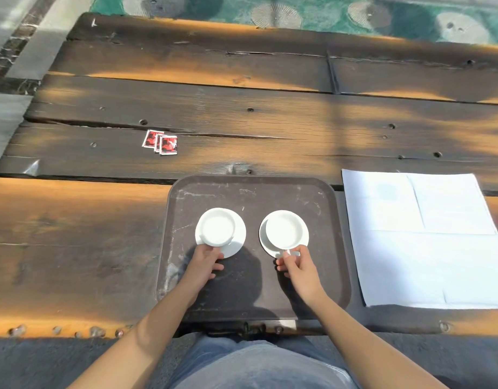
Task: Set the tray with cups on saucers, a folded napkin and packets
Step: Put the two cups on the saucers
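Left hand [207,262]: fingers pinched on left cup [217,227], off-centre on its saucer [236,242]; may tip.
Right hand [294,262]: clamped on right cup [284,230] handle.
Napkin [427,240]: unfolded, right of right hand.
Packets [160,143]: on worktop [73,234], well beyond left hand, off tray [169,248].

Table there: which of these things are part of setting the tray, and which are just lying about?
Part of the job:
tray
left cup on saucer
right cup on saucer
napkin, unfolded
packets

Lying about:
nothing else on the wooden table
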